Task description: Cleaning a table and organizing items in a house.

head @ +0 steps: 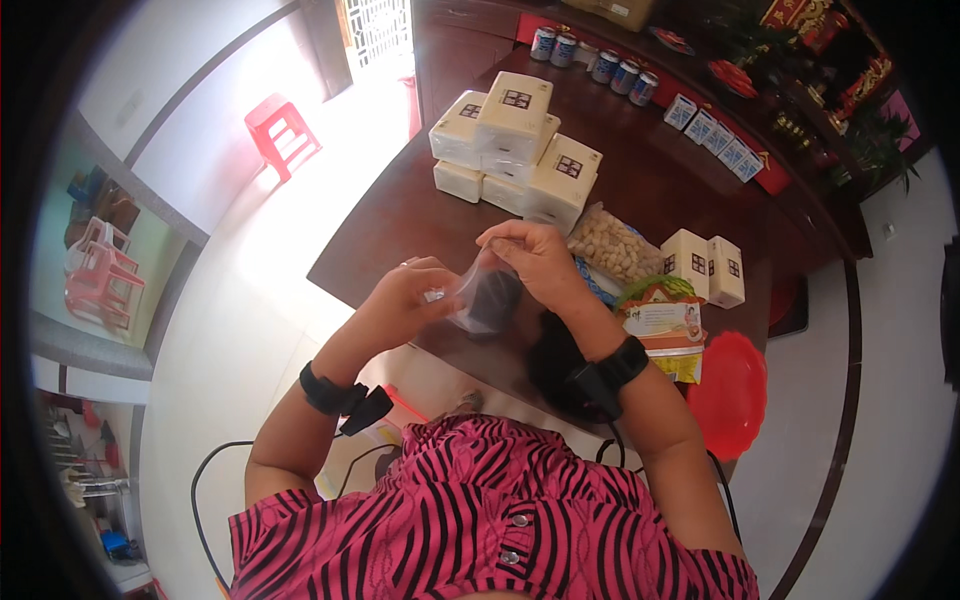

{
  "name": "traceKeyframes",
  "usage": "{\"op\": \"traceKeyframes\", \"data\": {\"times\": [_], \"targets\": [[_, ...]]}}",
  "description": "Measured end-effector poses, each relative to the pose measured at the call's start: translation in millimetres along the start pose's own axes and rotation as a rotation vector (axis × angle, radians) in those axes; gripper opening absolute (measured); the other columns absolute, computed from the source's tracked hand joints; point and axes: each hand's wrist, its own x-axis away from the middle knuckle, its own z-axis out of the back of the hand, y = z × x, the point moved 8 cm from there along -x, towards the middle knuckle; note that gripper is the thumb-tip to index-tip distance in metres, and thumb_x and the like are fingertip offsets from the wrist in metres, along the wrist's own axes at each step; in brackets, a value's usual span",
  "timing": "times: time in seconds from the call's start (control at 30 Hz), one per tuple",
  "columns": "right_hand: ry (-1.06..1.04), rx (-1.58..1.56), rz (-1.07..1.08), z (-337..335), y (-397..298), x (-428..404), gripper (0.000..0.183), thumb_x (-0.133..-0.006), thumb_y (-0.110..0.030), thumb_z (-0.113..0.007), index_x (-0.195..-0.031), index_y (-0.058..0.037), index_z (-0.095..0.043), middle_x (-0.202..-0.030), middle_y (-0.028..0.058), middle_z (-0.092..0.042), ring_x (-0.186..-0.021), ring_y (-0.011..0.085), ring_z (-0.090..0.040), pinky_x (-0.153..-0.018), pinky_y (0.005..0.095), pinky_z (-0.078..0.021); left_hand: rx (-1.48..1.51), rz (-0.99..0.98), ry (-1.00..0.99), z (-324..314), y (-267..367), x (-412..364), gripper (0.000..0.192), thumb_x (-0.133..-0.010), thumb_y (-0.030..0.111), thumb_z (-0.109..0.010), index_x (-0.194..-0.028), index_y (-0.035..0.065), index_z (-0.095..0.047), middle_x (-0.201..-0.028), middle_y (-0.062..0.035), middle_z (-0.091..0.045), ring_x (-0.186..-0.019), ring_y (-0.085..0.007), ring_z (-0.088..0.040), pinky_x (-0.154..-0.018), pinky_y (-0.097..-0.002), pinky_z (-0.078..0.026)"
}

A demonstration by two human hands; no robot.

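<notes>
Between my hands hangs a clear plastic bag (474, 319) with a dark item (495, 300) inside; I cannot tell what that item is. My left hand (412, 296) grips the bag's side with thumb and fingers. At the upper edge of the bag, the fingers of my right hand (536, 259) pinch the plastic. Just right of that hand lies a bag of peanuts in shells (615, 244). A dark, soft-looking heap (559, 360) sits on the wooden table (360, 251), partly hidden under my right forearm.
Wrapped tissue packs (517, 142) are stacked beyond my hands, and two more tissue packs (686, 259) stand at right. Near them are a printed food packet (664, 326) and a red scalloped tray (727, 397). Drink cans (604, 67) and small cartons (701, 127) line the back.
</notes>
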Motion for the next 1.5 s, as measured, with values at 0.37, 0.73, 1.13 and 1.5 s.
{"op": "traceKeyframes", "data": {"times": [0.37, 0.73, 1.13, 1.5], "targets": [[0.122, 0.850, 0.050, 40, 69, -52, 0.030, -0.087, -0.017, -0.064, -0.113, -0.0017, -0.063, -0.105, 0.0139, -0.066, -0.099, 0.0291, -0.062, -0.089, 0.0363, -0.0488, 0.110, 0.340, 0.275, 40, -66, 42, 0.015, -0.080, 0.013, -0.074, -0.078, 0.0003, -0.067, -0.068, -0.0004, -0.060, -0.067, -0.0071, -0.053, -0.063, -0.0245, -0.043], [0.028, 1.264, 0.143, 21, 115, -81, 0.011, -0.078, -0.005, -0.060, -0.088, -0.0044, -0.061, -0.088, 0.0156, -0.058, -0.087, 0.0366, -0.058, -0.077, 0.0457, -0.0476, 0.090, 0.292, 0.288, 50, -62, 19, 0.023, -0.087, 0.022, -0.071, -0.091, -0.0002, -0.065, -0.073, -0.0017, -0.062, -0.068, -0.0081, -0.057, -0.063, -0.0254, -0.046], [0.096, 0.919, -0.131, 48, 121, -65, 0.009, -0.079, -0.005, -0.059, -0.088, -0.0039, -0.060, -0.093, 0.0200, -0.064, -0.091, 0.0397, -0.061, -0.078, 0.0476, -0.0482, -0.084, 0.533, 0.562, 97, -168, 9, 0.057, -0.081, 0.031, -0.075, -0.115, -0.0089, -0.054, -0.074, -0.0104, -0.065, -0.060, -0.0141, -0.062, -0.053, -0.0271, -0.050], [0.040, 0.929, -0.141, 54, 110, -75, 0.006, -0.077, -0.005, -0.062, -0.082, -0.0028, -0.065, -0.087, 0.0195, -0.066, -0.086, 0.0370, -0.063, -0.077, 0.0433, -0.0507, 0.102, 0.661, 0.391, 94, -188, 7, 0.033, -0.090, 0.028, -0.063, -0.098, -0.0039, -0.067, -0.075, -0.0051, -0.065, -0.064, -0.0108, -0.058, -0.057, -0.0241, -0.047]]}}
